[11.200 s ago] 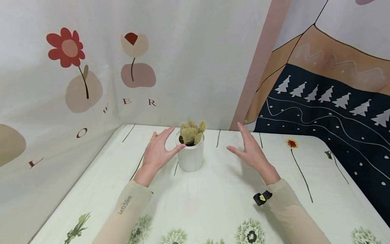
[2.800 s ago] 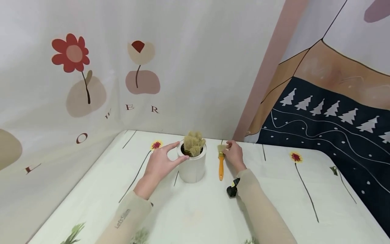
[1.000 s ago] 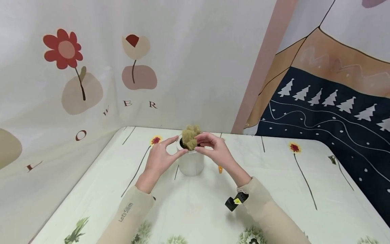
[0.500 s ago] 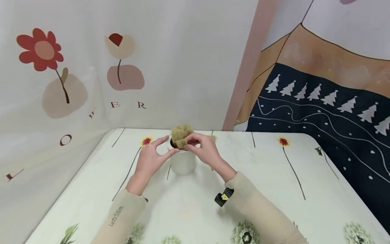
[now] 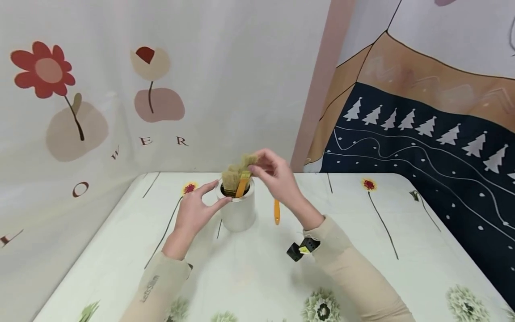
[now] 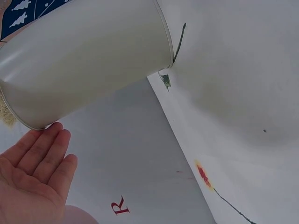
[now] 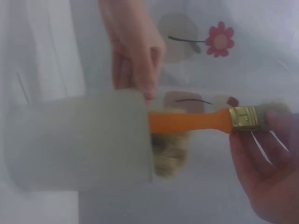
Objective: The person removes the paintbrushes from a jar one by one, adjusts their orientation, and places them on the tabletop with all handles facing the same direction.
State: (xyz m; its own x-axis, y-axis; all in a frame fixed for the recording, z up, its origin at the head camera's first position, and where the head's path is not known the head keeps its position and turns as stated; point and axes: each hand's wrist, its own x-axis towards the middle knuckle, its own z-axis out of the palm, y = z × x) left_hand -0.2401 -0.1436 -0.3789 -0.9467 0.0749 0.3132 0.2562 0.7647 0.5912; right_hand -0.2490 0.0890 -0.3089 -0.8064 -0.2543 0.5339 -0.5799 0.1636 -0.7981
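Note:
My right hand [image 5: 278,181] pinches a paintbrush [image 7: 191,122] by its pale bristles. The brush has an orange handle and brass-coloured ferrule. Its handle points down into a white cylindrical pot [image 5: 238,215], its lower end hidden inside. Bristle ends of other brushes [image 5: 230,180] stick out of the pot beside it. My left hand [image 5: 192,214] is at the pot's left side, thumb near the front rim. In the left wrist view its nearly straight fingertips [image 6: 57,127] touch the rim.
Another orange-handled brush [image 5: 277,212] lies on the table right of the pot, its top hidden behind my right hand. The white tablecloth [image 5: 249,277] has printed flowers. Patterned fabric [image 5: 241,89] hangs behind the table.
My right hand has gone from beside the brush on the table to the pot, then risen with a brush partly pulled up. My left hand stays at the rim.

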